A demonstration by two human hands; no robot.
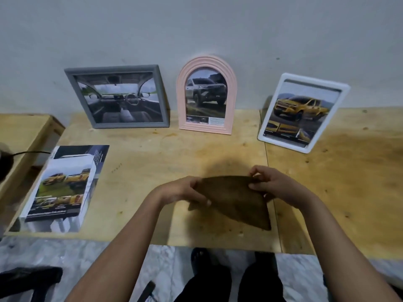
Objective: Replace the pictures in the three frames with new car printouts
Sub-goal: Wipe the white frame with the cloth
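Observation:
Three frames lean against the wall on the wooden table: a grey rectangular frame with a car interior picture, a pink arched frame with a grey pickup picture, and a white frame with a yellow pickup picture. A stack of car printouts lies at the left. Above the table's front I hold a brown arch-shaped backing board with both hands. My left hand grips its left side and my right hand pinches its upper right edge.
A lower wooden bench stands at the far left with a black cable beside it. Marble floor shows below the table edge, along with dark legs and a dark object at lower left.

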